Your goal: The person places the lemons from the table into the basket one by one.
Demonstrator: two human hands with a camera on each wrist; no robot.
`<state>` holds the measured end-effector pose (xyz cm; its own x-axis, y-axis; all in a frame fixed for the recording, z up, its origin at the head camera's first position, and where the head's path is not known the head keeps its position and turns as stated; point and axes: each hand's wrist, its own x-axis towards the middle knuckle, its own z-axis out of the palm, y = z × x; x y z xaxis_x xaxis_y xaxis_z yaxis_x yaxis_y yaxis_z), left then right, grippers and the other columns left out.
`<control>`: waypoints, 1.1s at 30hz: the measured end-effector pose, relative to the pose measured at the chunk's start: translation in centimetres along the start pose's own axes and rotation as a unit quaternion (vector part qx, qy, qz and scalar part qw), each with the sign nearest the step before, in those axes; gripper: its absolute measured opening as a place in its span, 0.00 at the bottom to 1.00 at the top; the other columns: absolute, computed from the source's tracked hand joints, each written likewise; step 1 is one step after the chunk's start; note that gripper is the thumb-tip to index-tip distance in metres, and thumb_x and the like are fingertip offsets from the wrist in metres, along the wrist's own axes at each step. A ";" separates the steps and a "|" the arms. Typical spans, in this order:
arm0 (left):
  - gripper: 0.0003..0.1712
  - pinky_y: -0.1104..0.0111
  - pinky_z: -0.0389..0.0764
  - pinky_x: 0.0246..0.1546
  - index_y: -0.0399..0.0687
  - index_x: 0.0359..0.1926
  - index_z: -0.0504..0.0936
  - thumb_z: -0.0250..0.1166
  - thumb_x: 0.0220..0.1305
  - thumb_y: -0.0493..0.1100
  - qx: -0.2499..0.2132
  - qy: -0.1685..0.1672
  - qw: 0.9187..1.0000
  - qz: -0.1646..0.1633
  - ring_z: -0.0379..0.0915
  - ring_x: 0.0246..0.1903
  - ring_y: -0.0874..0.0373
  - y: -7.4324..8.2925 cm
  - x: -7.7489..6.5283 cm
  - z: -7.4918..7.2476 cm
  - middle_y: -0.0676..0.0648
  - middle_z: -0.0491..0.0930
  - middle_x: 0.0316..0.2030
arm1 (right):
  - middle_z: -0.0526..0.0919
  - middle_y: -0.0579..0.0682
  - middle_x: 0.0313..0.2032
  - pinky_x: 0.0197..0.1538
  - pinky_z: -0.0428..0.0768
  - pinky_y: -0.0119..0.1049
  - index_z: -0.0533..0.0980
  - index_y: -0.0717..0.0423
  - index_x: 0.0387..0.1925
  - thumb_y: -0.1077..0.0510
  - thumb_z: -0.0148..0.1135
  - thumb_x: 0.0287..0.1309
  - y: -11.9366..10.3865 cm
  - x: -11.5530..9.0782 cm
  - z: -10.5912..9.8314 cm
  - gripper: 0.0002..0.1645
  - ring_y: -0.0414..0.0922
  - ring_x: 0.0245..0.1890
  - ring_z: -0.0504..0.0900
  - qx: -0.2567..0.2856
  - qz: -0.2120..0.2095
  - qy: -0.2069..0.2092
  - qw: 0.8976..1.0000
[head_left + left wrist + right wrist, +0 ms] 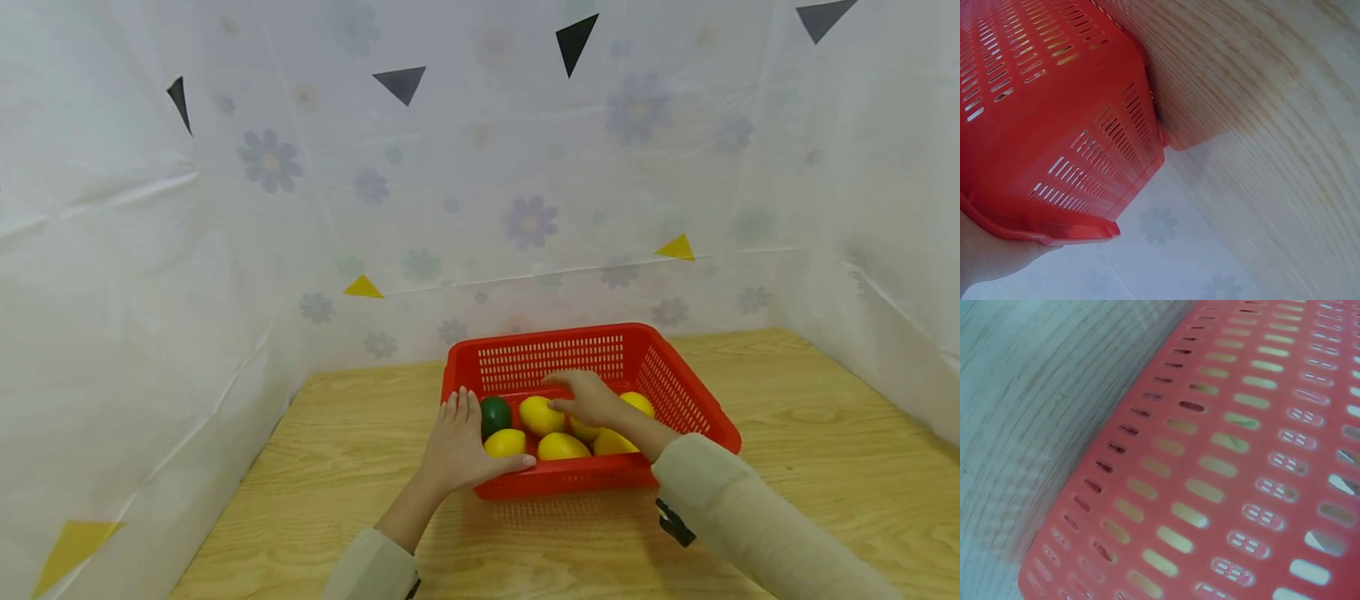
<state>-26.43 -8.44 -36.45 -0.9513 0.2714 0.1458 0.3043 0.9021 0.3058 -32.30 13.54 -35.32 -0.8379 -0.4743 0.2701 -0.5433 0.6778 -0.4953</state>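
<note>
In the head view a red plastic basket (pixel 678 400) with slotted walls holds several yellow lemons (pixel 540 415) and a dark green round fruit (pixel 496 416), whose kind I cannot tell. My left hand (pixel 459 450) rests on the basket's near left corner, fingers straight along the left side and thumb along the front rim. Over the lemons, inside the basket, reaches my right hand (pixel 592 400) with its fingers spread loosely and nothing gripped. It partly covers the lemons below. The right wrist view shows only the basket's slotted wall (pixel 1210 444) and the table.
The basket stands on a wood-grain table (pixel 352 467). A pale flowered sheet (pixel 450 208) with black and yellow triangles hangs behind it, and white sheeting (pixel 112 292) closes in both sides.
</note>
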 end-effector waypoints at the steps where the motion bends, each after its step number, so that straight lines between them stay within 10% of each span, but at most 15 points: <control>1: 0.70 0.50 0.43 0.71 0.33 0.70 0.47 0.53 0.43 0.81 -0.001 0.000 1.000 0.000 0.37 0.71 0.40 0.0 0.0 0.0 0.34 0.43 0.71 | 0.76 0.64 0.54 0.56 0.74 0.54 0.72 0.67 0.55 0.63 0.58 0.59 0.0 -0.1 -0.1 0.22 0.61 0.56 0.73 0.002 -0.003 0.005 1.000; 13: 0.70 0.50 0.44 0.71 0.34 0.70 0.47 0.51 0.42 0.83 -0.001 -0.006 1.000 0.003 0.37 0.72 0.40 -0.1 -0.2 -0.2 0.35 0.42 0.71 | 0.76 0.64 0.54 0.55 0.73 0.57 0.72 0.65 0.55 0.59 0.58 0.59 1.3 -3.2 -1.9 0.23 0.61 0.56 0.72 0.012 -0.002 0.070 0.997; 33: 0.67 0.50 0.45 0.71 0.35 0.70 0.50 0.51 0.44 0.82 -0.008 0.017 1.000 0.013 0.39 0.71 0.39 -0.7 -0.7 -0.6 0.36 0.45 0.71 | 0.71 0.69 0.57 0.56 0.60 0.68 0.68 0.68 0.58 0.48 0.66 0.50 4.5 -9.1 -4.7 0.39 0.69 0.58 0.63 -0.134 -0.024 0.147 0.980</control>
<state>-25.94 -9.43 -36.24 -0.9411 0.2826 0.1854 0.3295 0.8896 0.3163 -27.35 23.59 -36.11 -0.7681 -0.3535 0.5338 -0.5439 0.8002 -0.2528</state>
